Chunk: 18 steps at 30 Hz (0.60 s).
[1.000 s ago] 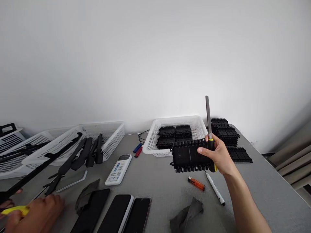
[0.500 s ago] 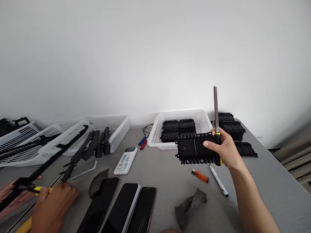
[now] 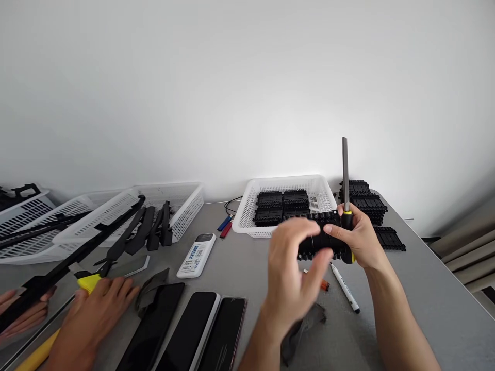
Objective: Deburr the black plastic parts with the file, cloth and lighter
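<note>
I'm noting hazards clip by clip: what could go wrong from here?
The right hand grips the black part and the file together, so either might slip if that grip shifts. A dropped part could knock the marker or orange lighter lying nearby. The left hand, open close to the part, might scrape against the upright file.
</note>
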Each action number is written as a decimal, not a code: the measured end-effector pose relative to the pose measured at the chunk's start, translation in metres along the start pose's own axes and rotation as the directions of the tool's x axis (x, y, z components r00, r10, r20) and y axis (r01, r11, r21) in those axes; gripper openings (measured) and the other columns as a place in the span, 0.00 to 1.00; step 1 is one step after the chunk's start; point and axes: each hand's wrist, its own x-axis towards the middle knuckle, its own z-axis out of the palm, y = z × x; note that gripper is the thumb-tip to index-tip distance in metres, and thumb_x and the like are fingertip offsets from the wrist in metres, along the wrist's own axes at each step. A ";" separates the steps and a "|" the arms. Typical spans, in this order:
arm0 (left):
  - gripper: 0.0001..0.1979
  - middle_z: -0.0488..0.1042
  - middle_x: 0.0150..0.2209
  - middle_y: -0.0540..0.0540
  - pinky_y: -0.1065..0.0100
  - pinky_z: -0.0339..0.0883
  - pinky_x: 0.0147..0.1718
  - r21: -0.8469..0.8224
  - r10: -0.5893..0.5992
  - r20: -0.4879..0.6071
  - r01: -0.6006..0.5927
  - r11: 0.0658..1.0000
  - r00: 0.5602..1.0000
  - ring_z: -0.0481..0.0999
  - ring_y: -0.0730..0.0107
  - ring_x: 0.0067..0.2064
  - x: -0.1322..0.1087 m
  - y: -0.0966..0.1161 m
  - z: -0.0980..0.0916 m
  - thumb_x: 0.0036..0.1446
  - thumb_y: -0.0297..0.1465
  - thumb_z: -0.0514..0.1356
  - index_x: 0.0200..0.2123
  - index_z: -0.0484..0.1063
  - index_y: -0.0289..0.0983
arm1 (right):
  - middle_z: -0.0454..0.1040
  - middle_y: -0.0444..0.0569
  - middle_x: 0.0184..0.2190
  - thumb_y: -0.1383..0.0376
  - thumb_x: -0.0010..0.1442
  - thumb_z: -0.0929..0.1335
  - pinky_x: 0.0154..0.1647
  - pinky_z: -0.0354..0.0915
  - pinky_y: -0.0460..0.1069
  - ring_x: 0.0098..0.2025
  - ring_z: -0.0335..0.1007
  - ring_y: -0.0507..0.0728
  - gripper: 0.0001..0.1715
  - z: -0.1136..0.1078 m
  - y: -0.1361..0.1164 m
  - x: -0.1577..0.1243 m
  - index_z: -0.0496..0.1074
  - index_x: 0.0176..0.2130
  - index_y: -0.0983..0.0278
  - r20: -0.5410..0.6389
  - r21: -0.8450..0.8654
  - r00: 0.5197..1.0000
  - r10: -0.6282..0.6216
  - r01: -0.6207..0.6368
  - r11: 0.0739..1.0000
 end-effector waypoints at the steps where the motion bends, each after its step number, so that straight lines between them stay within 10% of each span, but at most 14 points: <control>1: 0.16 0.74 0.54 0.41 0.48 0.60 0.60 0.115 0.056 0.104 -0.068 0.991 0.993 0.69 0.49 0.60 0.007 -0.004 0.003 0.58 0.40 0.64 0.49 0.74 0.45 | 0.57 0.38 0.26 0.53 0.46 0.79 0.26 0.55 0.46 0.27 0.53 0.50 0.28 0.000 -0.002 0.000 0.61 0.33 0.59 0.014 -0.009 1.000 0.002 -0.002 1.000; 5: 0.27 0.72 0.59 0.44 0.51 0.61 0.59 0.312 0.007 0.334 -0.117 0.943 0.943 0.69 0.52 0.61 0.030 -0.022 -0.003 0.60 0.34 0.62 0.62 0.64 0.48 | 0.58 0.37 0.24 0.55 0.45 0.79 0.26 0.55 0.46 0.26 0.53 0.50 0.27 0.002 -0.009 -0.002 0.61 0.31 0.60 0.047 -0.071 0.998 -0.029 0.032 0.997; 9: 0.13 0.80 0.46 0.46 0.58 0.67 0.47 0.328 -0.112 0.402 -0.028 0.944 0.909 0.77 0.55 0.48 0.032 -0.025 -0.008 0.61 0.34 0.60 0.50 0.74 0.46 | 0.61 0.38 0.25 0.57 0.46 0.79 0.26 0.55 0.46 0.26 0.54 0.50 0.24 0.003 -0.013 -0.004 0.63 0.32 0.60 0.095 -0.121 0.994 -0.062 0.074 0.990; 18: 0.15 0.79 0.44 0.44 0.66 0.68 0.45 -0.094 -0.268 0.050 0.272 0.958 0.962 0.78 0.59 0.47 0.032 -0.037 -0.012 0.61 0.43 0.60 0.46 0.70 0.41 | 0.68 0.43 0.30 0.50 0.55 0.75 0.23 0.56 0.46 0.23 0.56 0.49 0.21 0.001 -0.007 -0.010 0.67 0.38 0.60 -0.060 -0.074 0.996 -0.072 0.067 0.995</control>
